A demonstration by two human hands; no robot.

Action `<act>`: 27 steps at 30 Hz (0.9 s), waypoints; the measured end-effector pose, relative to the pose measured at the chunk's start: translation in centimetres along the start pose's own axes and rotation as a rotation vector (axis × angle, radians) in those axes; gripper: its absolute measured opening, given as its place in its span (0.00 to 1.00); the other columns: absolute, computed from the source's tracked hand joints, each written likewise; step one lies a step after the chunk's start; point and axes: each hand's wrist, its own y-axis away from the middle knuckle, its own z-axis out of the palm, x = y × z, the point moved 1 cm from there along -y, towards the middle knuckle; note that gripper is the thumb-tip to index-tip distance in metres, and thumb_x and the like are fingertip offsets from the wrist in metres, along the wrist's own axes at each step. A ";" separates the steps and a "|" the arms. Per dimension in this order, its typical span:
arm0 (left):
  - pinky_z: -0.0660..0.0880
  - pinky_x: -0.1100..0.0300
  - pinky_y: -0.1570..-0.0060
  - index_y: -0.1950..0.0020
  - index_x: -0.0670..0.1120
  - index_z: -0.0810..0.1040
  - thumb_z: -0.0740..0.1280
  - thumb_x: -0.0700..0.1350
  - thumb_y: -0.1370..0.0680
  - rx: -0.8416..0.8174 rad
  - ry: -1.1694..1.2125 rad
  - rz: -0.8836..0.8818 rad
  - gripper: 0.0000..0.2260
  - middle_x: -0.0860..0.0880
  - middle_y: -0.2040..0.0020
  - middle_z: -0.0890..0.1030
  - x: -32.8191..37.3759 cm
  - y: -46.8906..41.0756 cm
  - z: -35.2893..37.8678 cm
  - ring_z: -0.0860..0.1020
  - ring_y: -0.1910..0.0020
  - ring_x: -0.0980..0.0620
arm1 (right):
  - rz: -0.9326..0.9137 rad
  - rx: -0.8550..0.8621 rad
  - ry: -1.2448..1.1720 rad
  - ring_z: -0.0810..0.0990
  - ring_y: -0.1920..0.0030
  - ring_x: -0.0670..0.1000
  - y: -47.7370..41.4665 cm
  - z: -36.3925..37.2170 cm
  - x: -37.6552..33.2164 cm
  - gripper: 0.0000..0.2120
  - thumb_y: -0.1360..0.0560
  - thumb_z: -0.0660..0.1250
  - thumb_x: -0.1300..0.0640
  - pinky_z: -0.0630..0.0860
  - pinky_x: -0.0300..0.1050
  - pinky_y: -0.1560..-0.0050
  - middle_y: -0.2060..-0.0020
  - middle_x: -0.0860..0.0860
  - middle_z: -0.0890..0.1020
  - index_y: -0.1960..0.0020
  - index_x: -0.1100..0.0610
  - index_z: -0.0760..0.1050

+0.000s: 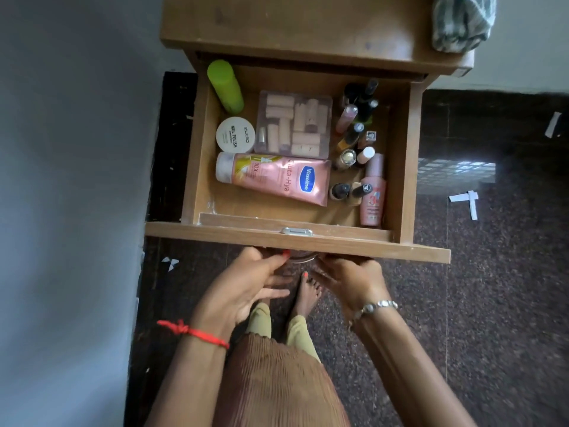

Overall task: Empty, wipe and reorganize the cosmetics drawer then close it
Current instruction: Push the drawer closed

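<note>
1. Drawer (197, 167) stands out of the wooden cabinet (277, 23), contents in view; drawer front (338, 241) nearest the person, a small metal latch (296, 231) on its top edge.
2. Inside, left rear: green bottle (226, 87) leaning at the corner; round white jar (235, 134) marked NAIL POLISH just in front of it.
3. Centre: clear box (294, 124) of beige tubes lying flat; pink Vaseline tube (274, 177) on its side in front of it, cap to the left.
4. Right side: cluster of small bottles (354, 134) standing close together; pink pump bottle (373, 192) lying along the right wall.
5. Around: green-and-white cloth (463, 23) on the cabinet's right rear corner; dark speckled floor (492, 303) with paper scraps (465, 198); grey wall to the left; bare foot (306, 294) under the drawer front.
6. Curved handle (300, 257) shows beneath the front, between the two hands.
7. Left hand (246, 282): thumb up at the front's lower edge beside the handle; fingers loose and spread, holding nothing; red thread (194, 331) at the wrist.
8. Right hand (348, 278): fingers bent up against the lower edge, tips hidden under it; cannot tell whether they grip; silver bracelet (374, 306) at the wrist.
9. Drawer lies just above and beyond both hands; nothing between them and the front.
</note>
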 end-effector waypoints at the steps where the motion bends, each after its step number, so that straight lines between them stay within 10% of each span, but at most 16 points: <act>1: 0.78 0.51 0.55 0.39 0.35 0.70 0.61 0.37 0.23 0.013 0.026 0.011 0.13 0.36 0.42 0.78 -0.2 -0.2 0.2 0.79 0.51 0.43 | 0.006 0.003 0.008 0.77 0.63 0.56 -0.3 0.2 0.1 0.14 0.28 0.58 0.78 0.77 0.53 0.58 0.67 0.58 0.77 0.65 0.62 0.73; 13: 0.79 0.61 0.57 0.43 0.35 0.73 0.63 0.32 0.25 0.077 0.283 0.272 0.11 0.42 0.46 0.78 1.5 -2.7 0.5 0.78 0.48 0.46 | -0.040 -0.011 -0.043 0.79 0.78 0.48 -2.4 2.4 -2.3 0.13 0.27 0.57 0.76 0.80 0.45 0.69 0.82 0.51 0.79 0.62 0.62 0.73; 23: 0.78 0.64 0.72 0.68 0.41 0.76 0.64 0.24 0.30 0.337 0.465 0.432 0.14 0.56 0.79 0.78 5.9 -7.5 2.0 0.78 0.71 0.55 | -0.142 0.038 -0.052 0.79 0.74 0.54 -5.7 5.8 -7.1 0.13 0.26 0.54 0.77 0.77 0.53 0.65 0.67 0.58 0.77 0.55 0.63 0.72; 27: 0.79 0.62 0.71 0.70 0.41 0.75 0.64 0.24 0.30 0.343 0.464 0.491 0.14 0.48 0.71 0.78 7.8 -8.8 2.1 0.77 0.68 0.52 | -0.173 0.061 -0.037 0.77 0.82 0.48 -6.8 6.7 -8.7 0.12 0.27 0.55 0.78 0.77 0.51 0.70 0.69 0.57 0.77 0.56 0.63 0.71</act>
